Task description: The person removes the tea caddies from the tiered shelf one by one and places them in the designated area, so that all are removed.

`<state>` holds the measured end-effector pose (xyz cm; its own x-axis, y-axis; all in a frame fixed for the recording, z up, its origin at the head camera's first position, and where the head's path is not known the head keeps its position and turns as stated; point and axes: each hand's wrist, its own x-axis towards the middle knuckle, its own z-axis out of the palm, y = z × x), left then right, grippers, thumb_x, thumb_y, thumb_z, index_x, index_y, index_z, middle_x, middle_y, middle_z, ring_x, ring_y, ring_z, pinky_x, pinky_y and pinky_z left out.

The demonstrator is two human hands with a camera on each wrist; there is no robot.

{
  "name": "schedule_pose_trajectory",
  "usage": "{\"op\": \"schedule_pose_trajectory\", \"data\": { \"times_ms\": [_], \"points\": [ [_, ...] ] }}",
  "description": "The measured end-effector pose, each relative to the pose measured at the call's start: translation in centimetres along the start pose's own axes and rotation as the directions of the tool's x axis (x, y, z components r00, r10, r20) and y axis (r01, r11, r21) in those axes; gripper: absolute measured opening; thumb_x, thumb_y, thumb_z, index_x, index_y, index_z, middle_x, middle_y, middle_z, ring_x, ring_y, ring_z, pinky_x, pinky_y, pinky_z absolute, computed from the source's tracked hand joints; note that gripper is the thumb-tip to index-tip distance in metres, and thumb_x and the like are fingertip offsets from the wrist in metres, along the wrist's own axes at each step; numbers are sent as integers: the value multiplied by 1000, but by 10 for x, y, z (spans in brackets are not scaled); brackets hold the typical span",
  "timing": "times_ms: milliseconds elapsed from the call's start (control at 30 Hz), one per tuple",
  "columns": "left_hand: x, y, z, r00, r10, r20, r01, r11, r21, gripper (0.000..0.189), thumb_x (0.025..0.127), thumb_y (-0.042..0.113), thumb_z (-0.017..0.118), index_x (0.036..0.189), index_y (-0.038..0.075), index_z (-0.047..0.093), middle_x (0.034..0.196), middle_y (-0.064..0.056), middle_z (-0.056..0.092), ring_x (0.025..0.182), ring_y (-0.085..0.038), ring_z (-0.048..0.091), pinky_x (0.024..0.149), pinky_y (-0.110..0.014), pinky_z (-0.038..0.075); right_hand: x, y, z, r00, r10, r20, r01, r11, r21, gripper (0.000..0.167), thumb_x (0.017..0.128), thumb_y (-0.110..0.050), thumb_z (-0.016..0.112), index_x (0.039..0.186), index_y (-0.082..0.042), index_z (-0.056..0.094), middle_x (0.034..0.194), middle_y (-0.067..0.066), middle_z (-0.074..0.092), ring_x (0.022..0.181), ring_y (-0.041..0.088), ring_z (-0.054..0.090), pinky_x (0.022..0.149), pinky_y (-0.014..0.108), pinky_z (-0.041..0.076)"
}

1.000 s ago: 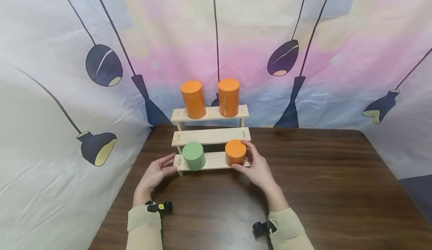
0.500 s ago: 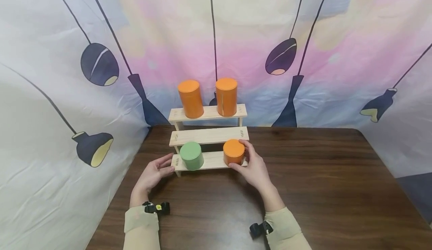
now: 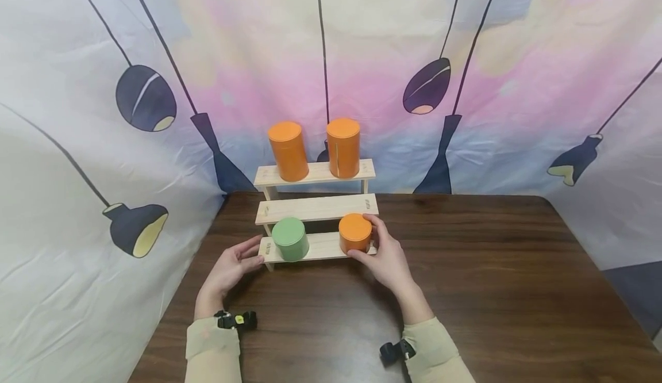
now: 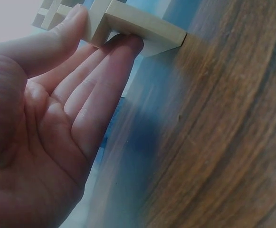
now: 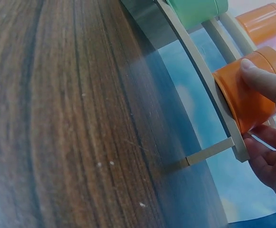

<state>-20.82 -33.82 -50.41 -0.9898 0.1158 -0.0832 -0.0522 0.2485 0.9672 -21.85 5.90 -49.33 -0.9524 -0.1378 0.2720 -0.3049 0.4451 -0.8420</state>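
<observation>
In the head view, a three-step wooden display stand (image 3: 316, 208) stands on the table. My right hand (image 3: 388, 261) holds a short orange canister (image 3: 354, 234) at the right end of the lowest step, thumb in front and fingers around its right side. In the right wrist view, the base of this orange canister (image 5: 250, 92) sits against the step. With thumb and fingertips, my left hand (image 3: 227, 269) grips the left end of the lowest step; the left wrist view shows the fingertips (image 4: 128, 43) against the wood. Close by, a short green canister (image 3: 291, 239) stands on that step.
Two taller orange canisters stand on the top step, a left one (image 3: 288, 152) and a right one (image 3: 343, 148). Behind the dark wooden table (image 3: 481, 268) hangs a cloth backdrop (image 3: 383, 38) printed with lamps. Black wrist cameras sit at both sleeves.
The whole scene shifts slightly left in the head view. Both hands keep their places on the stand and the short orange canister.
</observation>
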Motion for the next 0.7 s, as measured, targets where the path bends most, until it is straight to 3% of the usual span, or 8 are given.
{"op": "schedule_pose_trajectory", "data": {
  "times_ms": [700],
  "points": [
    [0,-1,-1,1000,19,24,-19,1000,5,70,102,4,72,162,-7,37,156,-34,48,113,-4,69,97,-26,60,0,2,-3,1000,-21,8,20,999,47,93,83,-21,96,159,-29,43,150,8,62,136,28,61,107,52,56]
  ]
}}
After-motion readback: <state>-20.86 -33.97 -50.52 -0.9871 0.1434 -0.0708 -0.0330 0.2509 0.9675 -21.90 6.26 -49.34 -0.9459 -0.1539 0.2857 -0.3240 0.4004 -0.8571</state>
